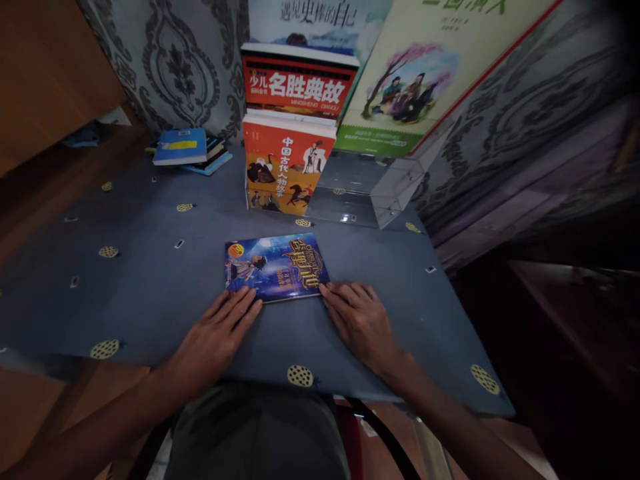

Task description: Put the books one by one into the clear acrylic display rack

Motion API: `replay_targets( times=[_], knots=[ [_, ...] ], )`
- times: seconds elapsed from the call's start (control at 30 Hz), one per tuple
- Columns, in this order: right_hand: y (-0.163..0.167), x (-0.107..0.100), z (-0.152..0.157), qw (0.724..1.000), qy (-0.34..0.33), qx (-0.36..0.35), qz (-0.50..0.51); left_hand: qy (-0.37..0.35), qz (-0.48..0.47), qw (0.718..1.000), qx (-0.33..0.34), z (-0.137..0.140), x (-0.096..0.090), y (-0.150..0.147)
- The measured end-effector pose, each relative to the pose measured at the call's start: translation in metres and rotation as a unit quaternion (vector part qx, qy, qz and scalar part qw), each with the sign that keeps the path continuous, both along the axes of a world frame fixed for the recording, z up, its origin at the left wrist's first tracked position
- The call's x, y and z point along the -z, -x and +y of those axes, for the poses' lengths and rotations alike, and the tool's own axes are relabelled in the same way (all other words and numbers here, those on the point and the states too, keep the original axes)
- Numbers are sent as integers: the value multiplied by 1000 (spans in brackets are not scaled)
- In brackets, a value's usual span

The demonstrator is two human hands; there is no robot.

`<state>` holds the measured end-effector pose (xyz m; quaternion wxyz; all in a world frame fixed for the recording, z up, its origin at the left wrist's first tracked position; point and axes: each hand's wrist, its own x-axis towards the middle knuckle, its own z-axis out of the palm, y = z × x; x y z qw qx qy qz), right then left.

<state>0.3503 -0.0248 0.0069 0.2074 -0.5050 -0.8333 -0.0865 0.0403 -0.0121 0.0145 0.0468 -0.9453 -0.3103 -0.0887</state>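
A blue book (275,263) with a cartoon figure and gold lettering lies flat on the cloth-covered table (165,293), its cover turned sideways to me. The fingers of my left hand (217,333) are stretched out and rest on its near left corner. At the near right corner, the fingertips of my right hand (360,320) touch the book's edge, with the fingers extended and lying low on the cloth. Neither hand grips the book. My right thumb is mostly hidden.
Behind the book stands a clear acrylic rack (397,190). It bears an orange book (287,167), a red book (300,87), a pale blue book (320,27) and a large green-and-cream book (405,80). A small stack of books (181,147) lies at the back left.
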Motion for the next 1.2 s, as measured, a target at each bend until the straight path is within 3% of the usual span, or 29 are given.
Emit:
replay_targets(
  times=[0.17, 0.3, 0.43, 0.53, 0.6, 0.8, 0.97, 1.2],
  knots=[
    [2, -2, -1, 1000, 7, 4, -8, 0, -53, 999, 0, -5, 1, 6],
    [3, -1, -3, 1000, 12, 13, -5, 27, -98, 995, -8, 11, -7, -1],
    [6, 1, -7, 999, 13, 26, -17, 115, -83, 990, -9, 57, -30, -13],
    [8, 0, -9, 999, 9, 36, -21, 118, -52, 989, -69, 99, -43, -29],
    [10, 0, -11, 999, 11, 41, -15, 165, -15, 980, -110, 122, -47, -41],
    [14, 3, -8, 994, 25, 71, 81, 253, 54, 959, -114, 158, -51, -61],
    [19, 5, 1, 974, 54, 117, 185, 330, 60, 936, -106, 167, -54, -62],
    [22, 9, 17, 931, 117, 187, 290, 309, -48, 940, -134, 138, -64, -54]
  ],
)
